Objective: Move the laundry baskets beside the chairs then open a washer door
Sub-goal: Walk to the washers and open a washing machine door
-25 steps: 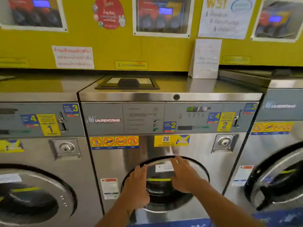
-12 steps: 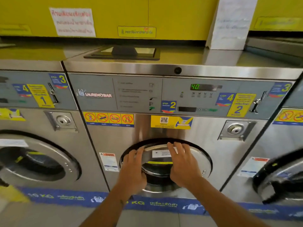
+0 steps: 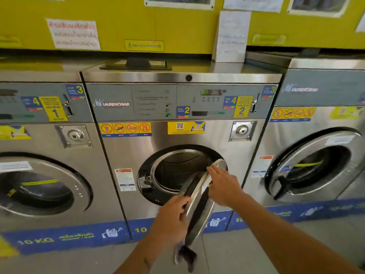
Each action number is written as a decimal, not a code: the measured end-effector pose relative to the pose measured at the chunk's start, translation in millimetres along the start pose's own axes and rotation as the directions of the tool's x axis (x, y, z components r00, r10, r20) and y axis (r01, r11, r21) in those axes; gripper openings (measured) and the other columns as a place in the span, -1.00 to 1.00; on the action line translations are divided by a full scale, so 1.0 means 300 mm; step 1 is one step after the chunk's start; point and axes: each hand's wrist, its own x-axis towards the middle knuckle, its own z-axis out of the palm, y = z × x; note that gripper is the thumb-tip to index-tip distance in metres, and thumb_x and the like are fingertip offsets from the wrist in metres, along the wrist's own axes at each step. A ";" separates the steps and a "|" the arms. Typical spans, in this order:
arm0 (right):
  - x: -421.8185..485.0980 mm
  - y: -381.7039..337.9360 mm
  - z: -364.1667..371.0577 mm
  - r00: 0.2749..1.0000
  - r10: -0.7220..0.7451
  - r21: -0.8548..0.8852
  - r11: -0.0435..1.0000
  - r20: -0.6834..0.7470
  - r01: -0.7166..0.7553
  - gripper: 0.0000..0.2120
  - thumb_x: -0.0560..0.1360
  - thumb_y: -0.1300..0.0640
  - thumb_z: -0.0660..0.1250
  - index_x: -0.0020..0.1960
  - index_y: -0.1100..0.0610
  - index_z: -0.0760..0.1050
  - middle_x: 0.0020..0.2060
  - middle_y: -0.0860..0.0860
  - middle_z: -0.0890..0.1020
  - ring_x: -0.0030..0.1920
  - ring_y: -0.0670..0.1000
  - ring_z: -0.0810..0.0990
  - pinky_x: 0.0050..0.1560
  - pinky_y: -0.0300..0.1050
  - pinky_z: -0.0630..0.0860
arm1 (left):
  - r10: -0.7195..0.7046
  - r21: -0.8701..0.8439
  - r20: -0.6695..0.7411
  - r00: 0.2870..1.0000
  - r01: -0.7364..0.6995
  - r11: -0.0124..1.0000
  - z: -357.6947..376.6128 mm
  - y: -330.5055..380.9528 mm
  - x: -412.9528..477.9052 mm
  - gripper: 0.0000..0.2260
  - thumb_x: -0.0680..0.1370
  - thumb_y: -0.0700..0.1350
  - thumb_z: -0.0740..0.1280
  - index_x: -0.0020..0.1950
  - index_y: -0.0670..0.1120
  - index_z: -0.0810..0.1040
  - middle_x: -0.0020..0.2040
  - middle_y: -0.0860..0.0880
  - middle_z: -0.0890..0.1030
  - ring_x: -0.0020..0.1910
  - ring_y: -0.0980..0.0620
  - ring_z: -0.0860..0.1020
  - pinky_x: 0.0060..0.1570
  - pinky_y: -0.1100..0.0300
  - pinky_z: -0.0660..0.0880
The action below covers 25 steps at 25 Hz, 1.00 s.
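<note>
1. The middle stainless-steel front-loading washer stands between two like machines against a yellow wall; its control panel bears a "2" sticker.
2. Its round chrome-rimmed glass washer door is swung out from the front, hinged at its right side, and seen nearly edge-on.
3. The dark drum opening is exposed, with the latch plate visible at its left rim.
4. The left hand is curled around the door's free lower-left rim, fingers wrapped over the edge, holding it.
5. The right hand lies with fingers spread and fairly flat against the door's outer face near its upper rim; it presses rather than closes around anything.
6. The neighbouring right-hand washer's round door appears ajar at a tilt; the left-hand washer's door looks closed.
7. A blue floor-level band with white lettering runs along the base of the machines.
</note>
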 end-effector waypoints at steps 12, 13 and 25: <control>-0.385 0.361 -0.021 0.972 0.185 -0.154 0.966 -0.145 -0.207 -0.16 0.45 0.00 0.33 0.56 0.09 -0.08 0.51 0.05 0.20 0.46 0.16 0.23 0.40 0.20 0.24 | 0.371 0.169 0.161 0.915 -0.396 0.903 0.172 0.383 0.346 -0.48 0.49 -0.28 0.20 0.44 0.01 0.39 0.45 0.05 0.37 0.39 0.02 0.38 0.41 0.05 0.33; -0.394 0.399 -0.024 0.974 0.184 -0.201 0.957 -0.135 -0.209 -0.12 0.43 -0.03 0.35 0.56 0.10 -0.10 0.52 0.07 0.18 0.47 0.17 0.21 0.41 0.20 0.22 | 0.389 0.232 0.220 0.895 -0.435 0.870 0.216 0.441 0.384 -0.41 0.47 -0.28 0.23 0.50 0.02 0.30 0.52 0.05 0.26 0.46 0.01 0.30 0.46 0.05 0.26; -0.308 0.748 -0.094 0.969 0.242 -0.183 0.951 -0.049 -0.247 -0.04 0.44 -0.18 0.29 0.57 0.15 -0.22 0.56 0.16 0.03 0.48 0.24 0.17 0.42 0.27 0.17 | 0.245 0.532 0.386 0.890 -0.431 0.729 0.529 0.698 0.568 -0.12 0.45 -0.23 0.38 0.59 0.02 -0.11 0.61 0.05 -0.11 0.57 0.02 -0.09 0.53 -0.08 0.05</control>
